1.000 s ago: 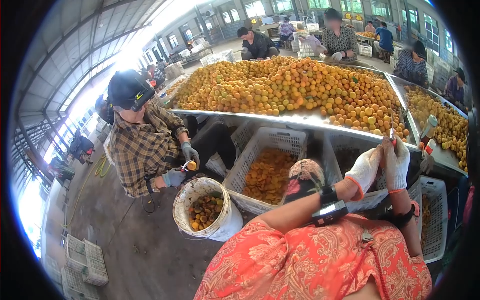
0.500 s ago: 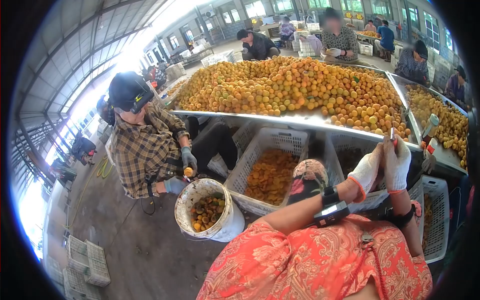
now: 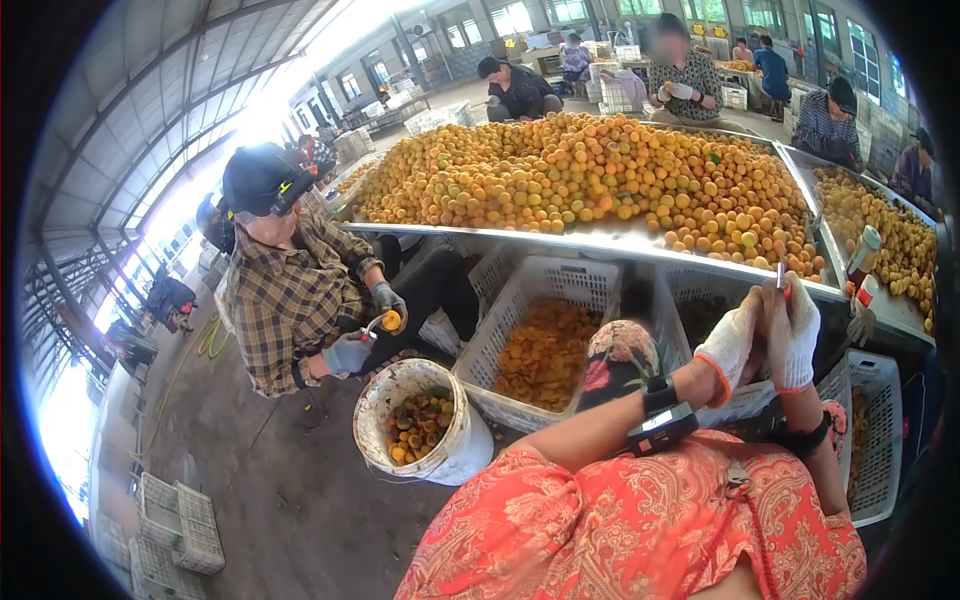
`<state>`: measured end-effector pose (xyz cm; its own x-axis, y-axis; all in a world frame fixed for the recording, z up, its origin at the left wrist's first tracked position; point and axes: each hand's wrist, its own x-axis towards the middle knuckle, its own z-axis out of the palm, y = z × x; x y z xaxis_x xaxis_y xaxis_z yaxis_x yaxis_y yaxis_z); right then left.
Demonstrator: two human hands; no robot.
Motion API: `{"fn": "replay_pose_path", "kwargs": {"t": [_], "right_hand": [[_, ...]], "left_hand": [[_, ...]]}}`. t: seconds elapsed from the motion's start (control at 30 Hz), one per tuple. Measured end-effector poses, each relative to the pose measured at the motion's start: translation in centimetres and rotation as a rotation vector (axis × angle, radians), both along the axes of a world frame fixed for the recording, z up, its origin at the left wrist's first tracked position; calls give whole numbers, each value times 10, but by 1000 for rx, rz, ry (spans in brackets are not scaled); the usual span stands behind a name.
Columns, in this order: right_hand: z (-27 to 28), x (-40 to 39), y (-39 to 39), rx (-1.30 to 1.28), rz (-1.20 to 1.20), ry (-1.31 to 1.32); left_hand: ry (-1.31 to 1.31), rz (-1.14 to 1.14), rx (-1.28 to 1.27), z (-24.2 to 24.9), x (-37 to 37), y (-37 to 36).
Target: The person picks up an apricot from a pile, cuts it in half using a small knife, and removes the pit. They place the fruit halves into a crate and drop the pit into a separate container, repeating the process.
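Note:
My left hand point(image 3: 733, 345), in a white knit glove with an orange cuff, is closed and pressed against my other hand. What its fingers hold is hidden. My right hand point(image 3: 793, 338), gloved the same way, is shut on a small metal-tipped tool point(image 3: 780, 274) with some red near the fingers, its tip pointing up. Both hands are just in front of the metal table edge, below a big heap of apricots point(image 3: 600, 180). Beneath them stands a pale plastic crate point(image 3: 745, 402), partly covered by my hands and arms.
A person in a plaid shirt point(image 3: 290, 300) sits at left, holding a halved-looking apricot point(image 3: 391, 320) and a metal tool. Near them are a white bucket point(image 3: 470, 455) of dark fruit pieces and a crate point(image 3: 480, 385) of apricot pieces. Another crate point(image 3: 880, 430) stands right. Co-workers sit behind the heap.
My hands stay nearly where they were, still together. The person at left has lifted the apricot and tool away from the bucket rim. A co-worker behind the heap has raised their gloved hands.

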<state>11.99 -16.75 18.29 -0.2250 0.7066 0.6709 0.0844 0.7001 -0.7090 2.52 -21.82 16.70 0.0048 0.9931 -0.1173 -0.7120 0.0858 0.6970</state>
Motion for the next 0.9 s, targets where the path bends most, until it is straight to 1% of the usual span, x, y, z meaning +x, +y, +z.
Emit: {"fn": "replay_pose_path", "kwargs": {"t": [0.03, 0.07, 0.13, 0.17, 0.2, 0.23, 0.27, 0.33, 0.37, 0.4, 0.43, 0.47, 0.5, 0.53, 0.57, 0.6, 0.63, 0.67, 0.73, 0.77, 0.83, 0.87, 0.9], "right_hand": [[2, 1, -2, 1, 22, -13], [7, 3, -7, 1, 22, -12], [15, 5, -15, 99, 1, -180], [15, 6, -14, 96, 1, -180], [14, 8, -12, 129, 43, -189], [13, 10, -10, 158, 82, -199], [13, 11, -11, 144, 70, -204], [17, 13, -13, 137, 83, -224], [20, 14, -12, 188, 98, -240], [20, 15, -11, 227, 98, -270], [16, 16, -8, 225, 79, -280], [14, 20, -5, 199, 53, -341], [9, 20, 1, 137, 110, -301], [5, 19, 0, 78, 140, -234], [2, 20, 5, 206, 72, -267], [2, 21, 5, 190, 79, -255], [-5, 21, 7, 99, 144, -163], [-7, 23, 6, 65, 114, -131], [-4, 26, 4, -86, 106, 11], [-9, 25, 7, -78, 95, 15], [-20, 22, 17, -142, 105, 165], [-19, 24, 17, -138, 101, 168], [-17, 27, 15, -148, 67, 107]], "left_hand": [[-74, -11, -21, -9, -1, 10], [-148, -22, -43, -7, -2, 11], [-188, 2, -93, -2, 0, 13], [-228, 26, -143, 0, -1, 13], [-229, 24, -148, 0, -7, 10], [-58, -63, -116, -1, -17, 3], [112, -159, -86, -2, -23, -3], [82, -100, -70, 7, -18, -3], [28, -74, -67, 6, -20, 0], [75, -68, 0, 10, -23, -6], [21, -228, 49, 6, -36, -8], [-65, -162, 20, -1, -34, -7], [263, -52, 176, -7, -32, -9], [14, -56, 34, 5, -27, -11], [49, -170, 52, -5, -36, -4], [69, -95, -39, -2, -30, -3], [117, -163, -60, -4, -37, 4], [-14, -228, 43, -13, -41, 4], [-49, -107, 73, -2, -30, -1], [-45, -118, 81, -3, -31, -1], [-70, -129, 185, -4, -38, 3], [-68, -135, 188, -6, -41, 6], [-87, -124, 214, -8, -43, 9]]}}
